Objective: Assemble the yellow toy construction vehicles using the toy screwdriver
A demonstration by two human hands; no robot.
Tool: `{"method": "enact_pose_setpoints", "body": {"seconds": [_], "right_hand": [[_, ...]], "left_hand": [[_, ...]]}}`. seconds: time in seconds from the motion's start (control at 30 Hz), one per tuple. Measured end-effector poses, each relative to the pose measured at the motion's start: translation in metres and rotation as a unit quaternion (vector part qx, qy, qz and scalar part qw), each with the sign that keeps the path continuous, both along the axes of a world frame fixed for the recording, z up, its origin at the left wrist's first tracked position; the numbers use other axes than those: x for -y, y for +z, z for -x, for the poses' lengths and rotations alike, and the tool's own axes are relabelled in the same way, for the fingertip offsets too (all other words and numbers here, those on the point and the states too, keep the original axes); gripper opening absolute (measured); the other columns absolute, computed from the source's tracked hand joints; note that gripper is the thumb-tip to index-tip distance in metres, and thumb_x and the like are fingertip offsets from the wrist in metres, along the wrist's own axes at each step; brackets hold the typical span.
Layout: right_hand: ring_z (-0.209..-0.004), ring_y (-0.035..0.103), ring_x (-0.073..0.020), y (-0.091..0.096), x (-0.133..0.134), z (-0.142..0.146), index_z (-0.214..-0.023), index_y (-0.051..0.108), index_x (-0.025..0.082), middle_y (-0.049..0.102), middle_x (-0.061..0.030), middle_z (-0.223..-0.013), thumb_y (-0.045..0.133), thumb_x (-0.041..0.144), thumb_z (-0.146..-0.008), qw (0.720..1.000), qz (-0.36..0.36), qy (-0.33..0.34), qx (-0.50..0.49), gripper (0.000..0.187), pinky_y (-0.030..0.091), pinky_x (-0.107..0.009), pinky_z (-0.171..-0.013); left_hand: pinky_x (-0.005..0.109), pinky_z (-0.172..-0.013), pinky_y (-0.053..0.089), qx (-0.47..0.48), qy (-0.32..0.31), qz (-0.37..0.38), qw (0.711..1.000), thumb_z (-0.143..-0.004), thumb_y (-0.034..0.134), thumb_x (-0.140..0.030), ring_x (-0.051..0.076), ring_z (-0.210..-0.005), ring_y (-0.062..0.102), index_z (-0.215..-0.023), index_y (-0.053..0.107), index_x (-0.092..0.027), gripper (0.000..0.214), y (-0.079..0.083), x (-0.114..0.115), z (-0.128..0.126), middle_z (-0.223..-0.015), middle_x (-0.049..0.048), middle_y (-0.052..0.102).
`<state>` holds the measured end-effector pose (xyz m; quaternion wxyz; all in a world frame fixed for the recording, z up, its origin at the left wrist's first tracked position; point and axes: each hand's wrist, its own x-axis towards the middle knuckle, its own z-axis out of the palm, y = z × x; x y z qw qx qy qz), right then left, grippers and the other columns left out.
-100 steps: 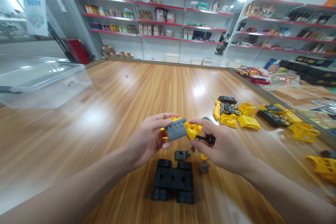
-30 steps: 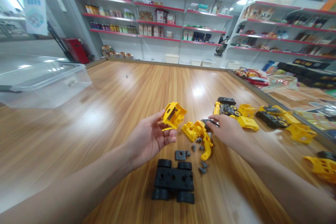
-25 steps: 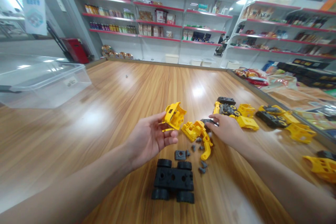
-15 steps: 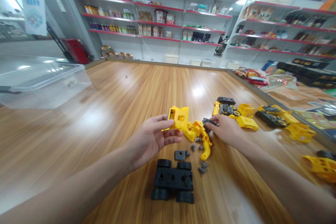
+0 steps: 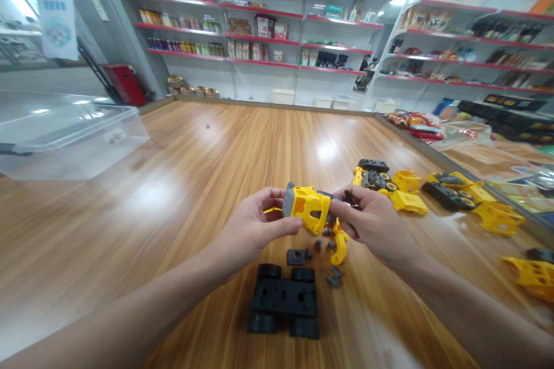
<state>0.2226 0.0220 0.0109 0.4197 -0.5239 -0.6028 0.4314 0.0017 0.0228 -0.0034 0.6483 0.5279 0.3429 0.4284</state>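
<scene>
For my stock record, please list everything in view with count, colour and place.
Toy cab: 1, yellow and grey, centre
Slim piece: 1, black, beside cab
Wheeled chassis: 1, black, lower centre
Ridged block: 1, grey, beyond chassis
Curved arm: 1, yellow, right of block
Bolts: several, grey, by curved arm
Other toy parts: several, yellow, black, right
Bin: 1, transparent, left
Table: 1, brown, beneath
Box: 1, red, behind bin
Sign: 1, white, left
Shelves: several, white and red, background
Packages: several, mixed, right
Left hand: 1, bare, holding cab
Right hand: 1, bare, holding slim piece
</scene>
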Motion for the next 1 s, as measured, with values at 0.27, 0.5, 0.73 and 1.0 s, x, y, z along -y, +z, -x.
{"method": "enact_pose_setpoints", "body": {"seconds": [0.27,0.5,0.73,1.0], "right_hand": [[-0.050,0.060,-0.0118,-0.008,0.005,0.005,-0.083,0.061,0.015,0.066,-0.0024,-0.069,0.067,0.046,-0.084,0.992,0.051,0.066,-0.098,0.032,0.048,-0.022,-0.042],[-0.054,0.059,-0.0122,-0.005,-0.001,0.000,-0.090,0.067,0.016,0.067,-0.0013,-0.070,0.063,0.037,-0.088,0.998,-0.030,-0.002,0.046,0.022,0.046,-0.023,-0.047],[-0.076,0.064,-0.0161,-0.011,0.005,0.005,-0.087,0.072,0.020,0.072,-0.0010,-0.083,0.060,0.026,-0.090,0.949,-0.153,0.044,0.271,0.014,0.045,-0.027,-0.068],[-0.071,0.062,-0.0162,-0.025,0.009,0.017,-0.085,0.072,0.020,0.069,-0.0022,-0.079,0.063,0.034,-0.090,0.916,-0.175,0.093,0.348,0.017,0.042,-0.027,-0.064]], "left_hand": [[0.040,-0.093,0.049,-0.017,-0.006,0.007,1.000,-0.076,0.077,-0.024,0.024,-0.102,0.066,-0.107,0.058,-0.015,0.038,0.000,0.002,-0.001,-0.115,0.0117,0.065],[0.037,-0.080,0.056,-0.007,0.043,0.027,0.999,-0.074,0.078,-0.025,0.024,-0.093,0.069,-0.107,0.060,-0.013,0.039,0.003,0.003,-0.002,-0.116,0.0147,0.064],[0.032,-0.063,0.057,-0.010,0.095,0.033,0.995,-0.078,0.074,-0.027,0.022,-0.081,0.070,-0.111,0.056,-0.012,0.041,0.007,0.001,-0.002,-0.112,0.0144,0.062],[0.029,-0.062,0.055,0.021,0.096,0.052,0.994,-0.077,0.074,-0.026,0.019,-0.080,0.068,-0.111,0.056,-0.011,0.041,0.008,0.001,-0.001,-0.111,0.0133,0.063]]}}
